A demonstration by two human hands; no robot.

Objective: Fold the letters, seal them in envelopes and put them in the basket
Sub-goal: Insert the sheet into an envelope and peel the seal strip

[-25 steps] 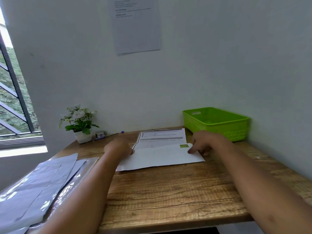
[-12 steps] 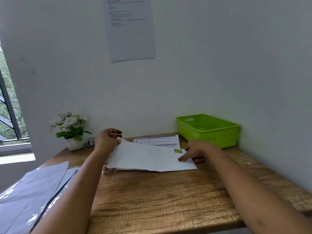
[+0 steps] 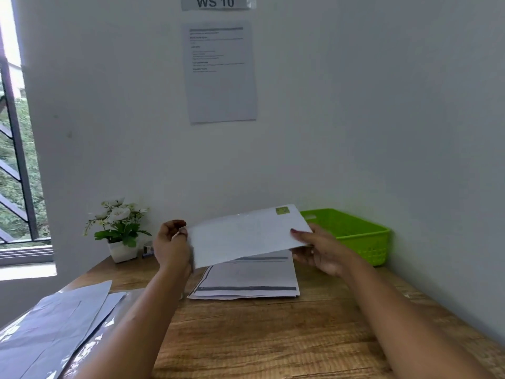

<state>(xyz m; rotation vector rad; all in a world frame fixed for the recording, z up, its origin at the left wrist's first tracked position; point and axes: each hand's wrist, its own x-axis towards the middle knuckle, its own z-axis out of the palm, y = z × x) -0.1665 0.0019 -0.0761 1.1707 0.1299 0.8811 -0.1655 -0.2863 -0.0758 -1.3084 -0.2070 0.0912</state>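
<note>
A: The left hand (image 3: 170, 246) is seen in the head view pinching the left end of the folded letter (image 3: 246, 233), fingers curled round its edge. And the right hand (image 3: 318, 254)?
B: The right end is gripped by it, thumb on top, fingers underneath. The folded letter is held clear above the stack of letters (image 3: 246, 281), tilted, its right corner raised in front of the basket (image 3: 355, 236).
A: How is the step best done?
B: The folding seems finished, so an envelope is probably needed next. The edges should be checked for alignment and the crease pressed flat; a loose grip would likely let the paper spring open. One hand could be freed for the envelopes (image 3: 54, 318), piled at the near left corner, well apart from the basket.
A: What is noted of the surface?
B: A wooden worktop (image 3: 273, 340) is shown; the stack lies at its middle, the basket at the far right against the wall. A flower pot (image 3: 121, 231) is set at the far left, with a small object just beside it that cannot be identified.
A: And the room?
B: A pale wall is seen, with a printed notice (image 3: 221, 72) fixed under a sign (image 3: 216, 1) reading "WS 10". A barred window (image 3: 16, 173) is placed at the left.
</note>
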